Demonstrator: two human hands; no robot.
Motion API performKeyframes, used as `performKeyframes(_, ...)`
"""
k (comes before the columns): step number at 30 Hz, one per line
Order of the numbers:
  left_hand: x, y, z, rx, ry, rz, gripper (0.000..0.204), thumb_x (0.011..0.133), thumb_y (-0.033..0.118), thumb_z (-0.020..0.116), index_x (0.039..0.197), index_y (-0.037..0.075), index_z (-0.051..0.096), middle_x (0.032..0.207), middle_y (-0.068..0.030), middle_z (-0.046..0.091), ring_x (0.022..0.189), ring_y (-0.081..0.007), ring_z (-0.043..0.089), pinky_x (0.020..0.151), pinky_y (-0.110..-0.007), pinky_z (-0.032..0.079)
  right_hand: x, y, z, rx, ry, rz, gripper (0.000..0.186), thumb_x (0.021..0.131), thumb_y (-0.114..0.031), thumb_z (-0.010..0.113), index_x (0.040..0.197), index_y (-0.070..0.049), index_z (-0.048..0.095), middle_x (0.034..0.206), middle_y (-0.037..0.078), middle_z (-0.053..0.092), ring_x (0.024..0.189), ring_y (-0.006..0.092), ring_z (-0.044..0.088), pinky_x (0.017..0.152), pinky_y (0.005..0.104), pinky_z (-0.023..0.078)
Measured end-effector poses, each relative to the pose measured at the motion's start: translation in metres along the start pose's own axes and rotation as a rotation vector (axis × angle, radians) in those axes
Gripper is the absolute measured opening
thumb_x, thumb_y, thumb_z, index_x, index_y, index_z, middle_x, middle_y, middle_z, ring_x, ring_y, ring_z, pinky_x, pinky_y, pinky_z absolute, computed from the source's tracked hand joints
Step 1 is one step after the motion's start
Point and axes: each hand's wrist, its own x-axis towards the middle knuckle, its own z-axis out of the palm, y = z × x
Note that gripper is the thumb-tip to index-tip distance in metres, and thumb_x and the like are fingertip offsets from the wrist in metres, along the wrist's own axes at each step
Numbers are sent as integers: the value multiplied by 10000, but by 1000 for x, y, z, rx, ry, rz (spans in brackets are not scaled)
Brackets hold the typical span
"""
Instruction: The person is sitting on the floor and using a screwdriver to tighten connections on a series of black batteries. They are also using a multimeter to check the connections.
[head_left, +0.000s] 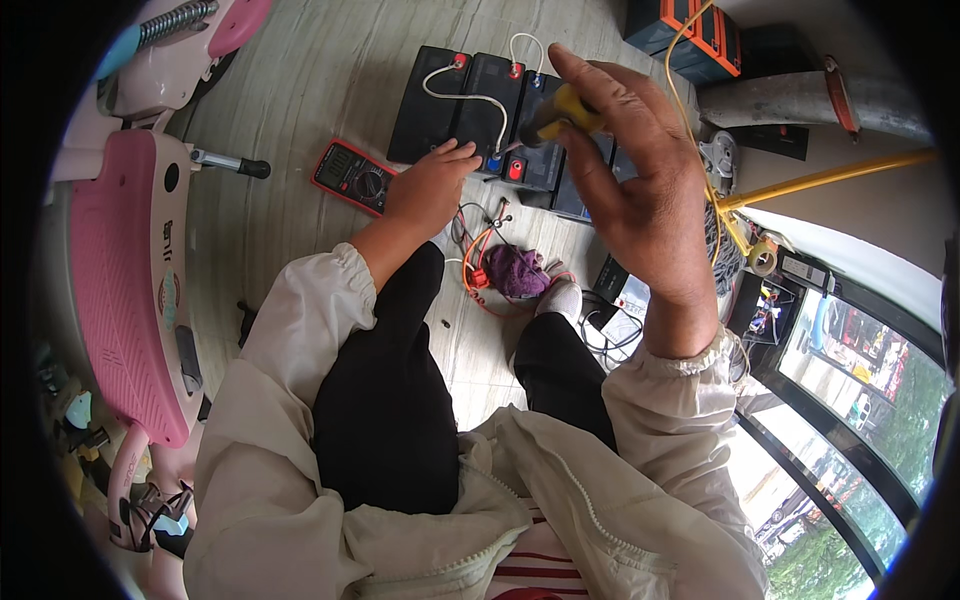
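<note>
A row of black batteries stands on the floor in front of me, with red and blue terminals on top and white wires bridging some of them. My right hand is closed round the yellow-and-black handle of a screwdriver. Its shaft slants down left to a blue terminal, where a white wire ends. Beside that terminal, my left hand rests its outstretched fingers on the near edge of a battery, holding nothing I can see. A red multimeter lies left of the left hand.
Between my feet lie a purple cloth and tangled red and black leads. A pink scooter stands at the left. At the right are a yellow metal bar, a grey pipe and an orange-and-dark case.
</note>
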Motion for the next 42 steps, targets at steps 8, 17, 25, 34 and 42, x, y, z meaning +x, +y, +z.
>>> performKeyframes(8,2,-1,-1,26,0,14,375,965,78,545,1323,99,654,1461,-50,579,1402,-241,485,1123,-369,443,1,6,7,38,51,-61,474,823,3,753,1279,-111,696,1143,125,635,965,274,661,809,351,551)
performKeyframes(17,1,-2,1,6,-3,8,374,965,78,546,1323,88,652,1458,-57,581,1401,-255,485,1128,-371,441,1,-1,1,-72,-1,11,494,819,52,751,1281,-124,722,1145,97,610,1056,209,609,942,331,502)
performKeyframes(25,2,2,-1,5,-17,-12,376,971,80,535,1330,90,648,1463,-55,577,1406,-252,479,1128,-367,439,1,3,2,-77,18,-51,487,802,67,731,1260,-94,695,1128,117,596,966,267,634,804,351,538)
performKeyframes(34,2,1,-1,2,-7,-2,373,969,75,534,1323,87,652,1460,-61,578,1403,-248,481,1128,-367,439,3,3,6,-29,57,-76,457,789,86,718,1213,-82,689,1225,143,620,1002,308,661,851,379,552)
performKeyframes(42,1,0,-1,6,-4,4,377,968,74,536,1327,86,648,1458,-69,579,1400,-256,486,1133,-372,433,0,-3,7,-29,19,7,461,839,106,656,1244,-103,724,1209,109,666,1108,251,649,918,327,499)
